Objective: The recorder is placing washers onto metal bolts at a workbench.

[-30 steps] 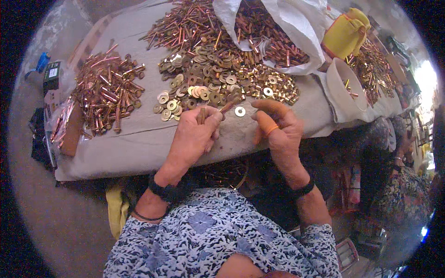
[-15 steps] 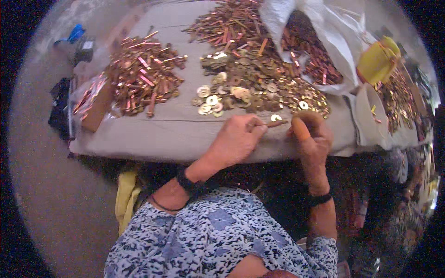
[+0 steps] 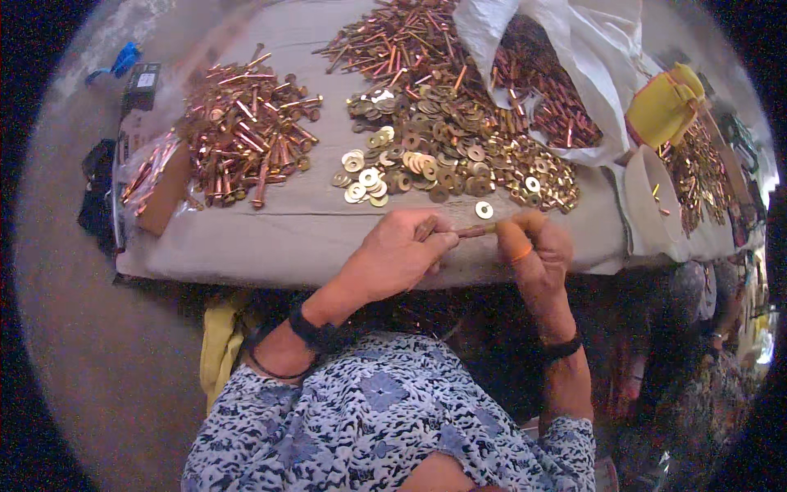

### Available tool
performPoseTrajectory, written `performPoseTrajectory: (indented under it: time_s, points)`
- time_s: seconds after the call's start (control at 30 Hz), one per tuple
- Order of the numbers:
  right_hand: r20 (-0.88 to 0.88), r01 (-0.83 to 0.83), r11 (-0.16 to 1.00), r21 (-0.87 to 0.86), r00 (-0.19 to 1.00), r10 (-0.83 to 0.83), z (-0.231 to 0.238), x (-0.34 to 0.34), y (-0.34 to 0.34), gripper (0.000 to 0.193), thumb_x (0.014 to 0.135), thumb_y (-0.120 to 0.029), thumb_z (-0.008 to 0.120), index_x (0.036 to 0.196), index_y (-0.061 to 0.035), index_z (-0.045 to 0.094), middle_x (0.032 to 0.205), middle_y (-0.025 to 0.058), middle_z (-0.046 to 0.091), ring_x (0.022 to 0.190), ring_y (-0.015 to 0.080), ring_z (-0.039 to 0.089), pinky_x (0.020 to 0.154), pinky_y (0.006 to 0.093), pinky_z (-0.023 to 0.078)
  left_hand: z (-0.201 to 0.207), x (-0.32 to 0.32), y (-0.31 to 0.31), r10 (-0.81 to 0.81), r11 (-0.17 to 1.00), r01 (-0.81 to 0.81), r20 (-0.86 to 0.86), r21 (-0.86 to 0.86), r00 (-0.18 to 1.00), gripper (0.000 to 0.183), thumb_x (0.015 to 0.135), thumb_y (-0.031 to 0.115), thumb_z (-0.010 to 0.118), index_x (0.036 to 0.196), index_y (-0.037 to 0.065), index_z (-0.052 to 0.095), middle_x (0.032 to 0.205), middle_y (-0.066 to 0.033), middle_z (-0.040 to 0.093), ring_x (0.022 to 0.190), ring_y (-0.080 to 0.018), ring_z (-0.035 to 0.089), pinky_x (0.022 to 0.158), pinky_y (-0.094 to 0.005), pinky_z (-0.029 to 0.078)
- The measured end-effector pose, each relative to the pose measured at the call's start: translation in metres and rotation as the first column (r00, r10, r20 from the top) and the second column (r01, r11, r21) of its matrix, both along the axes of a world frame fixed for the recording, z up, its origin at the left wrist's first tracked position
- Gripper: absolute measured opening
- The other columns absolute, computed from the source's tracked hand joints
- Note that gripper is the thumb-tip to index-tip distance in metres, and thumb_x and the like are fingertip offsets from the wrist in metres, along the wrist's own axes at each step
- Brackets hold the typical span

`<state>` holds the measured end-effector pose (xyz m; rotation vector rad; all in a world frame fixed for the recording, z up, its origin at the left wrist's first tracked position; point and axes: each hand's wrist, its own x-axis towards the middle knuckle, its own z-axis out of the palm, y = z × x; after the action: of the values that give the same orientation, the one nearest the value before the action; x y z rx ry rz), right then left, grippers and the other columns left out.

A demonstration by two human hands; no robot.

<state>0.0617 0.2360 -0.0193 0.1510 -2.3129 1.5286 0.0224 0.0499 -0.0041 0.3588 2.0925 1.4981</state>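
My left hand is closed around a copper-coloured bolt, which points to the right over the table's near edge. At its yellowish tip, the fingers of my right hand are pinched; whether they also hold a small nut is hidden. An orange band circles my right thumb. Just beyond the bolt lies a single brass-coloured washer. Behind it spreads a heap of washers, with a pile of small nuts to its right.
A pile of finished-looking bolts lies at left beside an open cardboard box. More long bolts are heaped at the back. A white sack spills dark pieces. At right are a yellow bag, a pale tub and more small metal parts.
My right hand has moved slightly left and down, and its fingers now meet the bolt's end. The left hand has shifted slightly left. The lone washer is now fully in sight.
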Motion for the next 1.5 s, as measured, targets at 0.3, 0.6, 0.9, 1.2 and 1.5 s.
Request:
performPoseTrajectory:
  time_s: [0.3, 0.6, 0.9, 1.2, 1.5]
  points:
    - [-0.213, 0.134, 0.906, 0.401, 0.976, -0.050, -0.007, -0.014, 0.011, 0.020, 0.076, -0.016, 0.064, 0.090, -0.0030, 0.061, 0.069, 0.0068, 0.058, 0.056, 0.0124, 0.050, 0.050, 0.0267, 0.040, 0.075, -0.100, -0.117, 0.633, 0.719, -0.680, -0.540, 0.145, 0.554, 0.031, 0.079, 0.014, 0.060, 0.109, 0.008, 0.055, 0.066, -0.0027, 0.058, 0.042, -0.0065, 0.044, 0.035, -0.0195, 0.032]
    - [-0.150, 0.154, 0.738, 0.657, 0.986, -0.071, -0.017, -0.025, 0.003, 0.007, 0.076, -0.010, 0.058, 0.080, -0.0038, 0.055, 0.072, 0.0150, 0.056, 0.062, 0.0326, 0.056, 0.054, 0.0397, 0.044, 0.044, -0.058, -0.090, 0.420, 0.902, -0.431, -0.227, -0.002, 0.879, 0.025, 0.084, 0.025, 0.050, 0.101, 0.008, 0.053, 0.061, 0.0003, 0.050, 0.041, -0.0038, 0.039, 0.035, -0.0184, 0.030]
    - [-0.279, 0.179, 0.923, 0.341, 0.957, -0.083, -0.013, -0.015, -0.004, 0.008, 0.077, -0.008, 0.059, 0.082, -0.0022, 0.058, 0.070, 0.0141, 0.059, 0.061, 0.0295, 0.058, 0.053, 0.0359, 0.045, 0.005, -0.001, 0.012, -0.108, 0.988, 0.096, 0.093, 0.123, 0.990, 0.018, 0.085, 0.017, 0.051, 0.086, 0.001, 0.059, 0.055, 0.0015, 0.050, 0.041, -0.0039, 0.042, 0.036, -0.0196, 0.032]
    - [-0.248, 0.061, 0.977, 0.206, 0.969, -0.008, -0.019, 0.000, -0.009, 0.010, 0.076, -0.011, 0.060, 0.083, -0.0044, 0.058, 0.073, 0.0159, 0.058, 0.067, 0.0336, 0.058, 0.056, 0.0386, 0.047, 0.001, 0.000, 0.022, -0.054, 0.989, 0.034, 0.142, 0.142, 0.988, 0.020, 0.081, 0.020, 0.060, 0.074, 0.001, 0.060, 0.055, 0.0012, 0.052, 0.040, -0.0031, 0.042, 0.034, -0.0184, 0.029]
    - [-0.310, -0.104, 0.967, 0.231, 0.935, 0.175, -0.010, -0.003, -0.003, 0.014, 0.076, -0.006, 0.058, 0.090, -0.0041, 0.058, 0.075, 0.0153, 0.059, 0.067, 0.0316, 0.058, 0.057, 0.0373, 0.047, 0.001, -0.003, 0.014, -0.089, 0.924, -0.052, 0.348, 0.378, 0.933, 0.019, 0.082, 0.019, 0.056, 0.077, 0.001, 0.058, 0.059, -0.0006, 0.053, 0.042, -0.0047, 0.043, 0.033, -0.0180, 0.030]
